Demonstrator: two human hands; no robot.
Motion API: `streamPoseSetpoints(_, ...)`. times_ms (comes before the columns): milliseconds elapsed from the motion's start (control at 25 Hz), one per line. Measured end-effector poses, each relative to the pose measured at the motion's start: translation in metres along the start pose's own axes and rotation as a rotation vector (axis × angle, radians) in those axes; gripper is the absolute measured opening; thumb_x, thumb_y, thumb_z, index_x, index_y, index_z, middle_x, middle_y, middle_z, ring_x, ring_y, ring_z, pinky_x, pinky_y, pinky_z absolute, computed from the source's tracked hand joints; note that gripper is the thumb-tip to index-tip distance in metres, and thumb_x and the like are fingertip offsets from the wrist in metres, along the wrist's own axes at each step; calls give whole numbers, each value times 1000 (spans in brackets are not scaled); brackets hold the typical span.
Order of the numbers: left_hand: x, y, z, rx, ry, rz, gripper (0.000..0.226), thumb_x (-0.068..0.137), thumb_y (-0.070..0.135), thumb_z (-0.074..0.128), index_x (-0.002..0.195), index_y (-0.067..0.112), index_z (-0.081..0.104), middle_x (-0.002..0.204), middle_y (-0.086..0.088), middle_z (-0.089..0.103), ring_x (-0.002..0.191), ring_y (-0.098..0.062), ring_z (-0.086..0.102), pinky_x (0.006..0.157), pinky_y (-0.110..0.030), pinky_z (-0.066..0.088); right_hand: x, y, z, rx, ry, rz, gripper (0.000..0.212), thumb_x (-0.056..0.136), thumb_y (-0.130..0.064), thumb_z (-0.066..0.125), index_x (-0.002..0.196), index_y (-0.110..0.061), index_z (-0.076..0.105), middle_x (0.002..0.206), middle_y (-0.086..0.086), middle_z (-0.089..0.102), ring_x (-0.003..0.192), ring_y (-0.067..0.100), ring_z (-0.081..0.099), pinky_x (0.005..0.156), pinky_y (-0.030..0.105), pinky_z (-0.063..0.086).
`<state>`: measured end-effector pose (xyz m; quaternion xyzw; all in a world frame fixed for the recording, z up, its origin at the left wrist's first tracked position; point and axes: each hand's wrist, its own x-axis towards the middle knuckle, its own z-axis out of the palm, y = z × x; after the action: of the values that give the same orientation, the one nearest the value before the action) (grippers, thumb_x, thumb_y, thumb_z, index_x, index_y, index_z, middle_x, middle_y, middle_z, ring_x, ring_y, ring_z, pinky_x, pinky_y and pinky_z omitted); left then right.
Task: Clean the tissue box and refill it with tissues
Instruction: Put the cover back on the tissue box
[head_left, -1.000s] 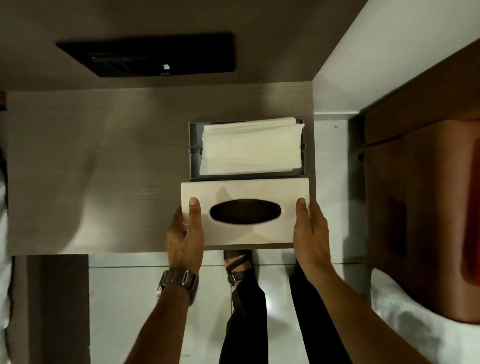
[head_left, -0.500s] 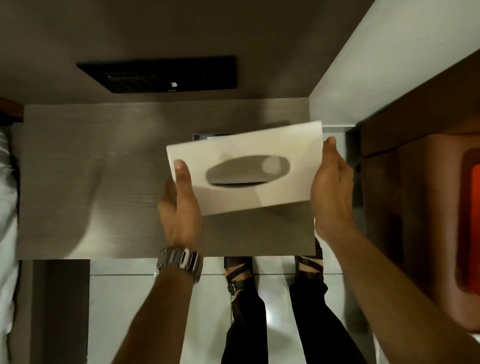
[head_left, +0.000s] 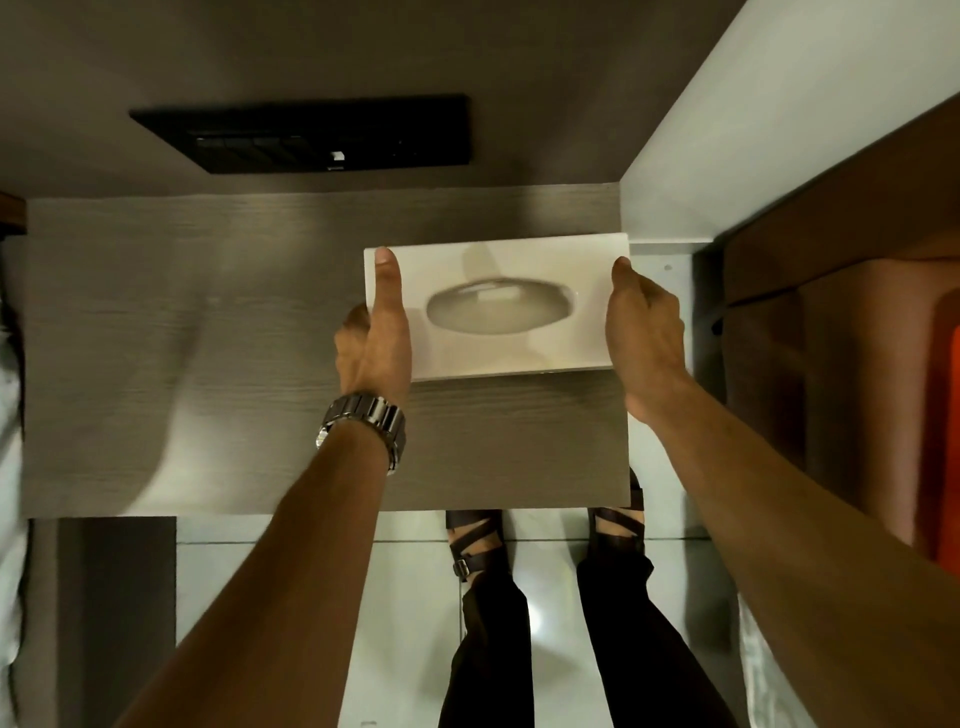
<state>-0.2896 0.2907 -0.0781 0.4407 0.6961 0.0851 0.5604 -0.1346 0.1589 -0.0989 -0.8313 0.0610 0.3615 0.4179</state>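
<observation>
Over the right end of the wooden table (head_left: 208, 338), both the left hand (head_left: 374, 338) and right hand (head_left: 644, 332) pinch the white tissue box cover (head_left: 519, 353) by its ends, so lowering it crooked could jam it or crush tissues hidden underneath.

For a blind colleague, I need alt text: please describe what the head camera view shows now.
Seen from above, a person's left hand and right hand hold a white tissue box cover, oval opening up, by its ends over a grey wooden table. A metal wristwatch is on the left wrist.
</observation>
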Motion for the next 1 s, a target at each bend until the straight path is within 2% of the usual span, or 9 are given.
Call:
streamPoseSetpoints(120, 9, -8, -3, 27, -2, -13, 72, 72, 87, 45, 115, 30, 54, 125, -4, 57, 113, -29, 54, 100, -50, 43, 0, 3, 4, -28, -6, 13, 49, 104, -51, 34, 138, -21, 54, 139, 3, 58, 124, 25, 55, 108, 45, 47)
streamPoseSetpoints(240, 25, -9, -1, 41, 39, -32, 74, 83, 79, 42, 134, 26, 50, 130, -5, 52, 115, -28, 50, 95, -43, 41, 2, 4, 7, -63, 9, -11, 45, 107, -44, 34, 137, -18, 54, 139, 6, 58, 122, 25, 57, 107, 46, 49)
streamPoseSetpoints(320, 33, -11, 0, 94, 75, -7, 60, 94, 66, 38, 129, 22, 58, 120, -3, 54, 106, -26, 52, 86, -38, 40, 3, 7, 9, -80, 35, -58, 35, 108, -37, 34, 122, -16, 59, 126, 6, 64, 107, 19, 62, 97, 38, 54)
streamPoseSetpoints(400, 38, -14, 1, 145, 119, 63, 43, 100, 50, 37, 110, 20, 67, 108, -2, 60, 98, -26, 56, 82, -34, 41, 4, 9, 10, -94, 67, -94, 28, 109, -31, 33, 106, -18, 58, 108, 3, 64, 95, 15, 62, 89, 31, 54)
streamPoseSetpoints(600, 51, -19, 1, 147, 158, 128, 34, 94, 29, 43, 68, 20, 63, 89, -4, 66, 84, -26, 58, 77, -32, 46, 12, 9, 9, -106, 110, -112, 32, 109, -30, 35, 98, -16, 61, 94, -1, 66, 82, 9, 62, 89, 32, 57)
streamPoseSetpoints(760, 51, -14, 4, 125, 158, 181, 34, 95, 28, 43, 69, 21, 64, 86, 0, 68, 77, -19, 60, 71, -25, 46, 16, 9, 9, -88, 155, -149, 32, 108, -30, 36, 96, -17, 63, 96, -2, 68, 86, 11, 66, 84, 33, 60)
streamPoseSetpoints(840, 51, -11, 7, 182, 186, 173, 31, 97, 30, 43, 80, 21, 67, 93, 0, 67, 80, -19, 60, 67, -24, 43, 19, 8, 11, -110, 164, -144, 33, 108, -32, 36, 95, -17, 63, 94, -3, 66, 83, 10, 65, 82, 33, 60)
streamPoseSetpoints(920, 53, -5, 9, 236, 208, 140, 31, 99, 31, 44, 94, 17, 70, 99, -4, 64, 85, -23, 57, 72, -27, 42, 22, 5, 11, -174, 162, -149, 34, 108, -33, 37, 93, -16, 63, 94, -2, 65, 80, 9, 63, 80, 31, 59)
streamPoseSetpoints(1000, 55, 1, 9, 289, 204, 127, 32, 99, 30, 45, 96, 12, 70, 97, -6, 63, 85, -24, 55, 74, -27, 40, 24, 0, 9, -236, 156, -153, 35, 108, -34, 38, 93, -14, 63, 94, 0, 65, 75, 6, 59, 76, 27, 55)
